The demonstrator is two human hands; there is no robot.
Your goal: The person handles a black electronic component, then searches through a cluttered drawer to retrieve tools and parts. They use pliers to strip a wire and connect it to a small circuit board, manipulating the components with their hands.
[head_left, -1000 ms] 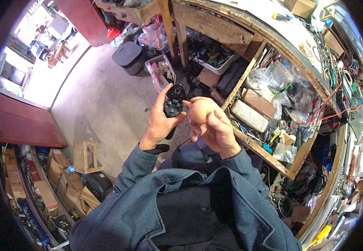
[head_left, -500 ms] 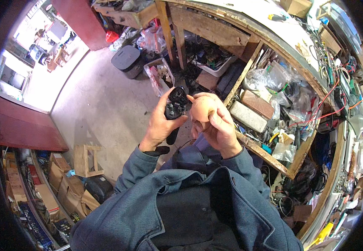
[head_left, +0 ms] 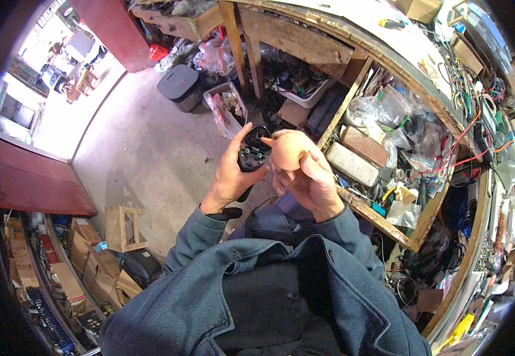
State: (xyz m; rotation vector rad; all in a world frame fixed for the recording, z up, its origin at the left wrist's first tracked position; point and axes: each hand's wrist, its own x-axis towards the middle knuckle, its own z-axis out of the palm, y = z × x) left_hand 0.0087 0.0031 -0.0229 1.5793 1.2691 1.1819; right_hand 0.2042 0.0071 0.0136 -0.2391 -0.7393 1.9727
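Observation:
Held in front of my body, my left hand (head_left: 226, 181) is closed around a black handheld device (head_left: 254, 156) that looks like an electric shaver with its head open. Small parts show inside the head, too small to name. My right hand (head_left: 319, 191) grips an orange rubber bulb air blower (head_left: 288, 152), fingers wrapped under the bulb and thumb on its right side. The blower's thin nozzle points left, at the upper part of the opened head; whether it touches cannot be told. Part of the device's body hangs below my left thumb.
An open wooden drawer (head_left: 382, 228) full of bags, blocks and tools juts out at my right, beneath a cluttered bench (head_left: 340, 32). A grey bin (head_left: 179, 88) and a box of scraps (head_left: 225, 110) stand on the floor ahead. A wooden stool (head_left: 124, 228) is at the left.
The device has tilted in my left hand, so its open inside faces up more. The blower's nozzle has shifted slightly left, over the opened head.

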